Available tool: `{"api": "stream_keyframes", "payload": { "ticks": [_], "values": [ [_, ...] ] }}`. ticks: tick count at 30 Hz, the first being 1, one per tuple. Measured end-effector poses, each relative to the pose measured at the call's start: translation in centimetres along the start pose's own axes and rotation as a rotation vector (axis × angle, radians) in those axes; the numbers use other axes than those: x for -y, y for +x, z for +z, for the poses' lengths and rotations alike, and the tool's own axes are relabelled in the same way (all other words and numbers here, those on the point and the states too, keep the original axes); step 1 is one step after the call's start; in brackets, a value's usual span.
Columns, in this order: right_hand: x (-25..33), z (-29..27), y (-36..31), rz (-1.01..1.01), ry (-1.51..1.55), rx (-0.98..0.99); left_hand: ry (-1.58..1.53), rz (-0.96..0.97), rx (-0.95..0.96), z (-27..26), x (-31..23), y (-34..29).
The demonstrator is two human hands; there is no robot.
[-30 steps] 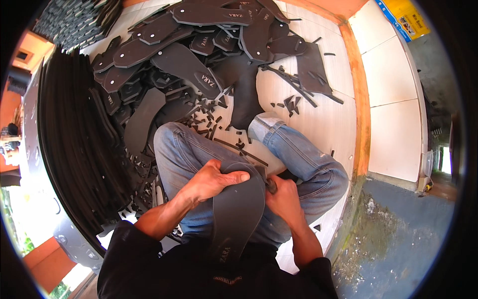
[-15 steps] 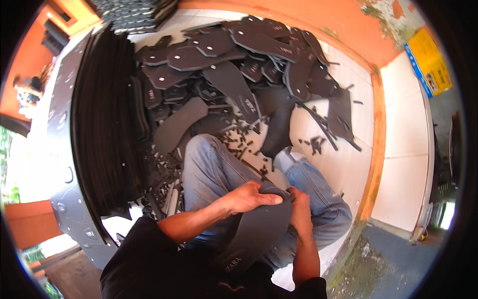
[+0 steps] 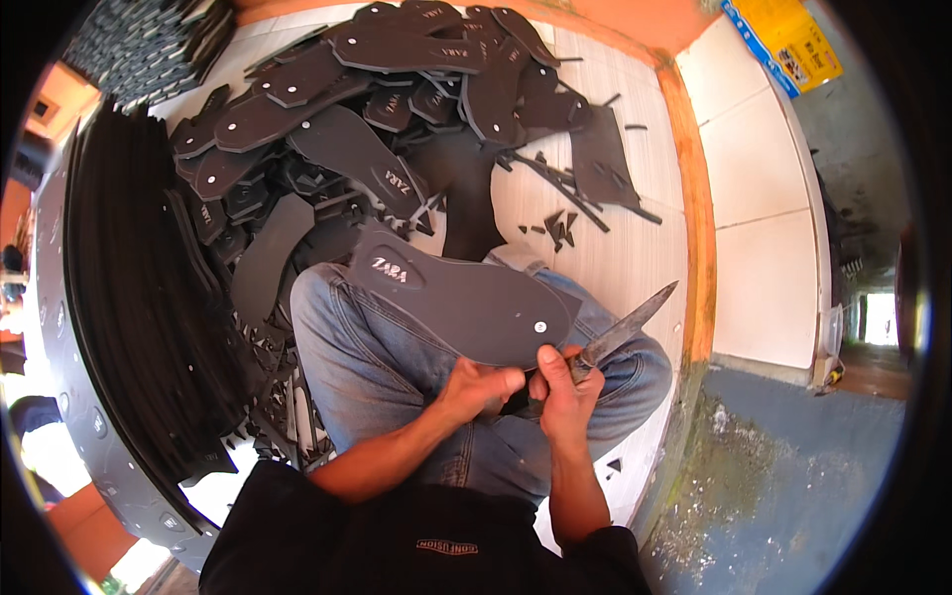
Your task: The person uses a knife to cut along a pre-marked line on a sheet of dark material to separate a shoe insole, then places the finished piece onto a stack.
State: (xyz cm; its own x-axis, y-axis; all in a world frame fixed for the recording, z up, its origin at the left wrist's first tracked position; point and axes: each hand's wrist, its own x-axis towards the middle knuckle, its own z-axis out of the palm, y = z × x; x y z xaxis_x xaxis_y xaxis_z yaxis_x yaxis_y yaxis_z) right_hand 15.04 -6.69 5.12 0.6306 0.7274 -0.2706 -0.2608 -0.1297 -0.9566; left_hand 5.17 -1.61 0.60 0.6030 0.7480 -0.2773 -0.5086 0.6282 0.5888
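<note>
A dark grey foam sandal sole [image 3: 466, 302] lies across and above my lap, its white-printed end pointing far left and its end with a small white dot near my hands. My left hand [image 3: 474, 389] is closed at the sole's near edge, its thumb pointing right and its fingers partly hidden. My right hand [image 3: 567, 395] grips a knife [image 3: 632, 322] by the handle, the worn blade pointing up and right. The thumb of that hand lies beside the sole's near right edge.
A loose heap of cut soles [image 3: 347, 149] covers the tiled floor ahead. To the left stands a tall stack of dark foam sheets [image 3: 149, 288]. Small offcuts [image 3: 560, 230] and strips lie about. An orange-edged step [image 3: 699, 248] and a white tiled wall [image 3: 759, 218] bound the right side.
The sole has swung away from my body to above my knees, its printed end now far left. The knife blade has come into view in my right hand. The view has shifted right.
</note>
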Motion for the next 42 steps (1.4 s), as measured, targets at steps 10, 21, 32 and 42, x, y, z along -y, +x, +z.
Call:
{"api": "stream_keyframes", "payload": {
  "ticks": [10, 21, 32, 42],
  "values": [
    [-2.0, -5.9, -3.6, -0.065, -1.023, -0.06, -0.221, -0.152, -0.275, 0.2, 0.5, -1.6],
    [-3.1, -4.9, -3.9, 0.027, -1.137, 0.019, -0.16, -0.205, -0.267, -2.2, 0.7, -3.0],
    [-3.2, -3.6, 1.1, 0.43, -0.207, 0.257, 0.005, -0.269, -0.304, -4.5, 1.2, -5.9],
    [-2.9, -4.0, -6.2, 0.463, -0.183, 0.52, 0.118, 0.041, -0.448, -10.2, -11.0, 0.5]
  ]
}}
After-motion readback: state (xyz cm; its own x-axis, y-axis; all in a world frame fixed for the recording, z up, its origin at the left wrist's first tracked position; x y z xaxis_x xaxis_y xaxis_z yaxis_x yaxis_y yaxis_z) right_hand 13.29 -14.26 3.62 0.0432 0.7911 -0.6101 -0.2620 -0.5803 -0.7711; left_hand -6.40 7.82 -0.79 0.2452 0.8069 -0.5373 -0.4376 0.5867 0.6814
